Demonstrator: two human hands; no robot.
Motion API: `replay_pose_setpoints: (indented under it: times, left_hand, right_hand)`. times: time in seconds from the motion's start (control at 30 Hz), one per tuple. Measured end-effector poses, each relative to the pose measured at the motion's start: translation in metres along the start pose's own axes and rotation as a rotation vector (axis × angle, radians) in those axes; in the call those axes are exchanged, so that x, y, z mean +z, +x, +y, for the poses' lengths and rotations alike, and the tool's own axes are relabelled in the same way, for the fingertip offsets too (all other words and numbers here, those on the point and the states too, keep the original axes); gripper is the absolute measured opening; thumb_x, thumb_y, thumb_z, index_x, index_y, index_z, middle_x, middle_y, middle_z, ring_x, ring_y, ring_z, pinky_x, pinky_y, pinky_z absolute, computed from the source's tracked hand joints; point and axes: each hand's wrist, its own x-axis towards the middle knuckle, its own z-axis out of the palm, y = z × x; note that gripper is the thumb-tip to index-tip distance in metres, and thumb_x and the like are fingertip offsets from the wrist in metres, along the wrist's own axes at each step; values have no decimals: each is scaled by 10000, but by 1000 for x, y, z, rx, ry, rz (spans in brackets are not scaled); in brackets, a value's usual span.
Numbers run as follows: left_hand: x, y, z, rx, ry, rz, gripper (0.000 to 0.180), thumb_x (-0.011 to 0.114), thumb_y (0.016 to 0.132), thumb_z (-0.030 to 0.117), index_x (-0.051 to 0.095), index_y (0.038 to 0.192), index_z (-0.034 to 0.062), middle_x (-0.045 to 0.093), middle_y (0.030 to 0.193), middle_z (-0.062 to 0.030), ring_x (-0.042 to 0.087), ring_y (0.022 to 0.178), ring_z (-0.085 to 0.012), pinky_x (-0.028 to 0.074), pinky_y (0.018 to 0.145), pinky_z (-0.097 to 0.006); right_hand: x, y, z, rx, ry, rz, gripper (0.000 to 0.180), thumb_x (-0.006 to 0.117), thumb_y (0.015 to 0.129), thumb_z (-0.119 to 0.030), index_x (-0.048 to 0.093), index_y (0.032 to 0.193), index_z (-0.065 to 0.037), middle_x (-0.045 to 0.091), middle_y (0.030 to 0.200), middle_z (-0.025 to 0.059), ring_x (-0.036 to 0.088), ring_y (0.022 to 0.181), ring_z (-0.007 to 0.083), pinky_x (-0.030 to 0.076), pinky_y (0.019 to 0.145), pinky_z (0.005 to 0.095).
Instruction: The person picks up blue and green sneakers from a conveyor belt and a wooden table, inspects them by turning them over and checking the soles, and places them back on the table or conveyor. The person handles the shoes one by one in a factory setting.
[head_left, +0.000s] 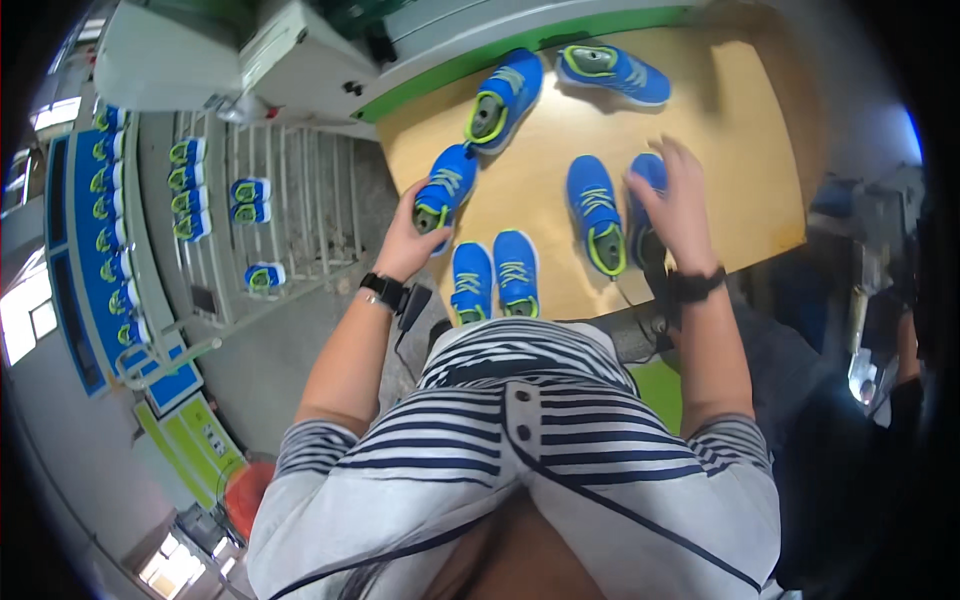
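Observation:
My left hand (407, 240) is closed around the heel end of a blue sneaker (452, 172) with lime-green trim, at the table's left edge. Inside the sneaker's opening a grey shoe last shows. Over at the right, my right hand (683, 205) has its thumb and fingers apart, partly covering another blue sneaker (648, 172); I cannot tell whether it touches that shoe. Just left of it lies a matching sneaker (596, 212), toe pointing away. Two more, a left sneaker (472, 278) and a right sneaker (516, 268), stand side by side close to my body.
Farther back on the wooden tabletop (725, 110) lie a tilted sneaker (508, 98) and a sideways sneaker (612, 76). A green-edged machine (440, 75) borders the far side. Racks (310, 190) with several similar shoes stand at the left. Another person's arm (906, 350) shows at far right.

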Motion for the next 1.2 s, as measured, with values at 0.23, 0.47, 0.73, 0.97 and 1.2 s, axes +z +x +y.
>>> replay_pose_setpoints:
  times: [0.23,0.47,0.73,0.97,1.2]
  left_hand:
    - [7,-3,-13,-72,-135,165,805,775,793,46,342,1471,57,518,1352,-145,513,1260,-237,410,1079,-364]
    - [3,-2,-49,6,24,64,776,624,989,310,169,1580,95,308,1550,-207,342,1426,-299,302,1154,-380]
    - [-16,8,-8,129,69,-43,720,560,980,503,342,1551,122,152,1625,-267,94,1528,-376,117,1217,-457]
    - [10,6,2,176,532,-33,1067,791,711,617,312,1559,182,119,1643,-243,9,1510,-482,92,1181,-637]
    - [33,-7,33,-74,483,48,1000,800,719,510,366,1525,107,115,1651,-195,4,1477,-553,208,1099,-729]
  right_hand:
    - [59,156,39,94,-143,-137,843,884,669,-343,502,1408,-209,587,1340,142,492,1300,380,350,1076,584]
    - [38,135,34,35,184,62,637,897,676,-245,621,1235,-114,712,1116,131,659,1074,342,521,897,424]
    - [47,46,-132,-860,-21,-197,627,877,554,-142,641,1133,-178,661,1071,32,598,1139,271,388,1059,519]
    - [109,-19,-122,-408,278,-77,508,694,794,-87,611,1292,-142,566,1284,157,522,1214,380,398,1085,483]
    - [24,-109,-61,-22,-93,164,457,802,770,-263,655,1179,-124,419,1459,198,355,1360,443,274,1128,557]
